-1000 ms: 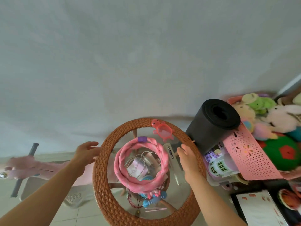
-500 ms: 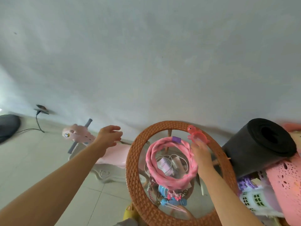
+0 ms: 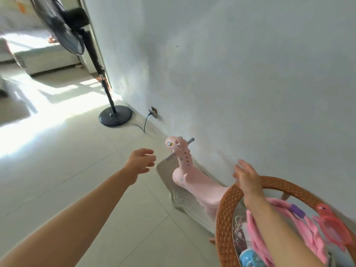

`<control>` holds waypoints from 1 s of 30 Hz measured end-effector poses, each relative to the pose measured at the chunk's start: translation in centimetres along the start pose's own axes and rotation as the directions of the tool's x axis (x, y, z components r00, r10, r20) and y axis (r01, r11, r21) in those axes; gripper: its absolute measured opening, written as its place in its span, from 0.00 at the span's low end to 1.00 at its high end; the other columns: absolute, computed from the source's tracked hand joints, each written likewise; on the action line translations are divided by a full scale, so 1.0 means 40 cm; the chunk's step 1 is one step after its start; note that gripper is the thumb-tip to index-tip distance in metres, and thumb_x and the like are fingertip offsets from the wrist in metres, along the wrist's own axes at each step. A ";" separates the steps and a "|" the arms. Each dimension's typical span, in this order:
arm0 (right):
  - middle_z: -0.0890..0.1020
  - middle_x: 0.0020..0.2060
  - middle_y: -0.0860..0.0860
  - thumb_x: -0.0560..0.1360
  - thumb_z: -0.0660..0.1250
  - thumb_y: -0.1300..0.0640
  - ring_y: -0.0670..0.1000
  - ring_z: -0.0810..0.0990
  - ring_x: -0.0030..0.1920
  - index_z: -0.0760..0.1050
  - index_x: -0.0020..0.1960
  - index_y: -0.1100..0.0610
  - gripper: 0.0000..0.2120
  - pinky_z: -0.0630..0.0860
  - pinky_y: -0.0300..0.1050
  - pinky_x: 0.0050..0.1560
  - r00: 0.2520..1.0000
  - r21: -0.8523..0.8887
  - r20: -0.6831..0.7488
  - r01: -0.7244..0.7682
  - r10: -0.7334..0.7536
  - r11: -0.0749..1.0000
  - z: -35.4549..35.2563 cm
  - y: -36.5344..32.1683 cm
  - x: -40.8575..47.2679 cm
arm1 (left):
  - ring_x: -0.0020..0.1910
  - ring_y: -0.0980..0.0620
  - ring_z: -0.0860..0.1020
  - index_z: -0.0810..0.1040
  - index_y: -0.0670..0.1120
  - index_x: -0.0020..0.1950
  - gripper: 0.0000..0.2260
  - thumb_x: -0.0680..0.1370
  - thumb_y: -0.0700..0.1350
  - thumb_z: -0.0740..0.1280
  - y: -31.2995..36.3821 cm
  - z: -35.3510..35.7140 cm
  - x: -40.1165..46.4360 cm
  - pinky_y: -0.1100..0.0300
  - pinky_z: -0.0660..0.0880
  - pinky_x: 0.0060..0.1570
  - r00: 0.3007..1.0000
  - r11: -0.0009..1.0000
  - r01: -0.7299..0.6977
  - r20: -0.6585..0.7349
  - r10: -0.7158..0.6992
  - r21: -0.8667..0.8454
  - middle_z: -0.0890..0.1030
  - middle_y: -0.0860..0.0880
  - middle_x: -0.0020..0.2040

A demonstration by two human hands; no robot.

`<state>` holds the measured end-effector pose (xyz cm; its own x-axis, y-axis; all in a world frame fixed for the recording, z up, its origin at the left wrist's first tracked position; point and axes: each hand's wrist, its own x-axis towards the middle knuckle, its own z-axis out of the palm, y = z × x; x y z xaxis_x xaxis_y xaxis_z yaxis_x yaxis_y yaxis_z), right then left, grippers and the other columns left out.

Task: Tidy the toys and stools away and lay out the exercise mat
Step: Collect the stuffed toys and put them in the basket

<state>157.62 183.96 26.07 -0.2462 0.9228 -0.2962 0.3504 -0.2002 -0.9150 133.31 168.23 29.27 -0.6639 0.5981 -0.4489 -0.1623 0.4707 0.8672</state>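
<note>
A pink rocking toy [image 3: 185, 170] with grey handle bars stands on the floor against the white wall. My left hand [image 3: 141, 160] hovers just left of its head, fingers apart and empty. My right hand [image 3: 247, 177] is open above the near rim of a round wicker table [image 3: 224, 218] with a glass top. A pink padded hoop [image 3: 308, 230] and a red turtle toy [image 3: 333, 226] lie on the table. The rolled exercise mat is out of view.
A black standing fan [image 3: 113, 112] stands by the wall at the back, its cable running to a wall socket [image 3: 154, 112]. Pale tiled floor [image 3: 67, 160] spreads to the left. A white sofa [image 3: 44, 58] sits far back left.
The view has swung left, so the black mat and pink basket have left the frame. My right hand lifted off the table top toward the rocking toy. My left hand stays reaching toward it.
</note>
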 end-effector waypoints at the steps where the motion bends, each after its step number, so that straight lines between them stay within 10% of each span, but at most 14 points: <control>1: 0.77 0.55 0.51 0.77 0.60 0.56 0.55 0.75 0.58 0.69 0.67 0.53 0.18 0.69 0.58 0.65 1.000 -0.005 0.019 0.018 -0.018 1.000 0.040 -0.017 -0.008 | 0.40 0.51 0.76 0.74 0.41 0.60 0.13 0.75 0.37 0.65 -0.009 -0.045 -0.005 0.60 0.72 0.42 1.000 1.000 -0.004 -0.022 0.003 -0.015 0.77 0.43 0.49; 9: 0.77 0.44 0.63 0.77 0.62 0.54 0.59 0.78 0.43 0.75 0.50 0.46 0.05 0.71 0.48 0.47 0.950 0.016 0.283 0.134 -0.133 0.991 0.491 -0.114 -0.182 | 0.45 0.49 0.77 0.75 0.43 0.59 0.12 0.76 0.38 0.65 -0.151 -0.525 -0.095 0.56 0.73 0.48 0.973 0.987 0.008 -0.229 -0.045 -0.159 0.78 0.44 0.48; 13: 0.75 0.37 0.53 0.78 0.61 0.61 0.52 0.72 0.41 0.71 0.63 0.56 0.14 0.67 0.42 0.40 0.897 0.010 0.421 0.142 -0.133 0.990 0.739 -0.122 -0.284 | 0.41 0.52 0.77 0.75 0.43 0.59 0.12 0.75 0.38 0.65 -0.268 -0.758 -0.170 0.60 0.73 0.42 0.922 0.972 0.026 -0.369 -0.114 -0.233 0.78 0.45 0.47; 30: 0.75 0.57 0.56 0.79 0.59 0.60 0.57 0.77 0.51 0.68 0.68 0.55 0.17 0.71 0.49 0.53 0.255 -0.159 0.965 0.393 0.058 0.906 1.598 -0.117 -0.830 | 0.41 0.53 0.76 0.74 0.44 0.57 0.09 0.77 0.39 0.64 -0.777 -1.278 -0.608 0.61 0.71 0.39 0.373 0.759 -0.042 -0.715 -0.592 -0.650 0.78 0.47 0.46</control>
<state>106.40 133.21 22.66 -0.9145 -0.0939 -0.3935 0.3639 0.2340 -0.9016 117.20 105.89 24.24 -0.6733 -0.5190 -0.5266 -0.5699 -0.0895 0.8168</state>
